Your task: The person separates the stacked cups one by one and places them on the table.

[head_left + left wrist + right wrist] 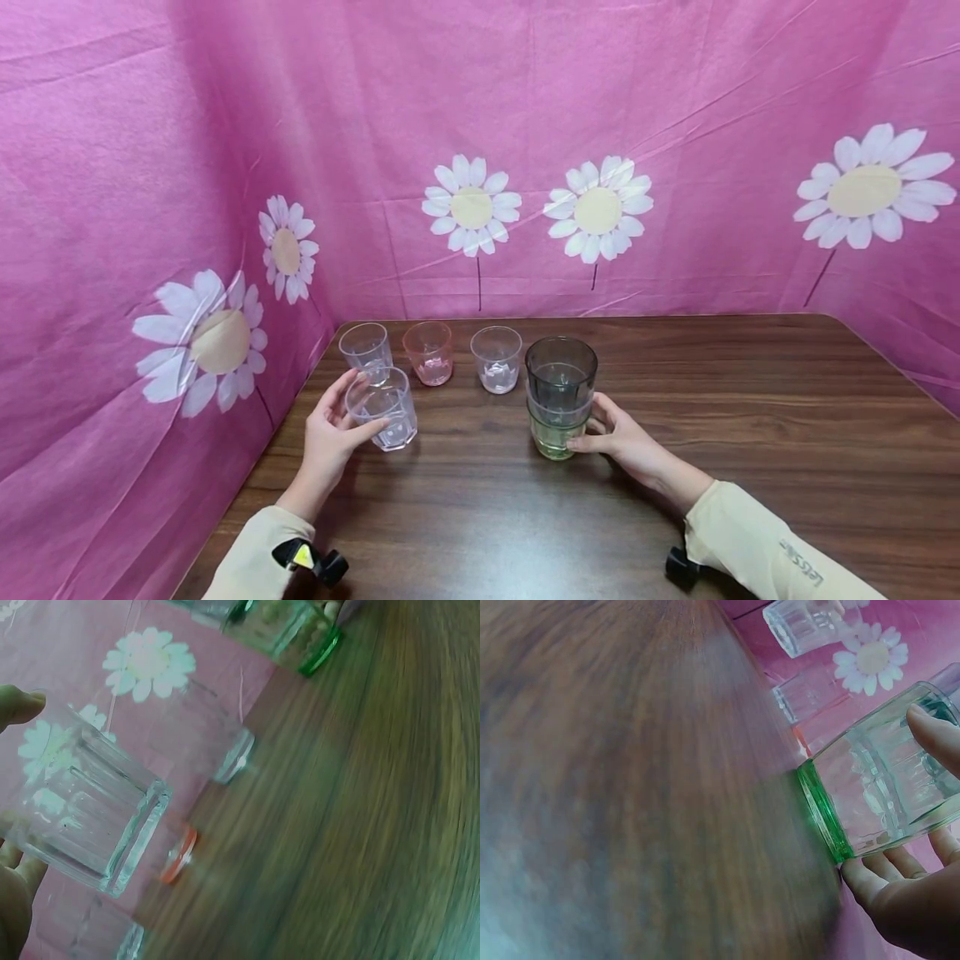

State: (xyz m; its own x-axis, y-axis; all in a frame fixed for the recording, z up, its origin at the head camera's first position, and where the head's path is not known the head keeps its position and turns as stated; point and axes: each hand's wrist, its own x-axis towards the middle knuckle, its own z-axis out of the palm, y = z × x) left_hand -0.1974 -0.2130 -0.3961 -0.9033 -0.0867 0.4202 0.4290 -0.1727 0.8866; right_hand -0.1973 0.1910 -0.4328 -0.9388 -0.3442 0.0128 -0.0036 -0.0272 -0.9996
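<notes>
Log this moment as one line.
left hand: holds clear cup | right hand: grips green cup, dark cup above | behind: pink cup between clear cups

Backdrop cloth: magenta-pink, printed with white daisies, pale yellow centres, thin dark stems
Surface: dark brown, streaked wood grain
Upper glass, centre: smoky grey-black
Lower glass, centre: clear green
Front cup, centre left: colourless
Rear cups, left to centre: colourless, coral-pink, colourless
Sleeves, lower left and right: cream, dark lettering on the right
</notes>
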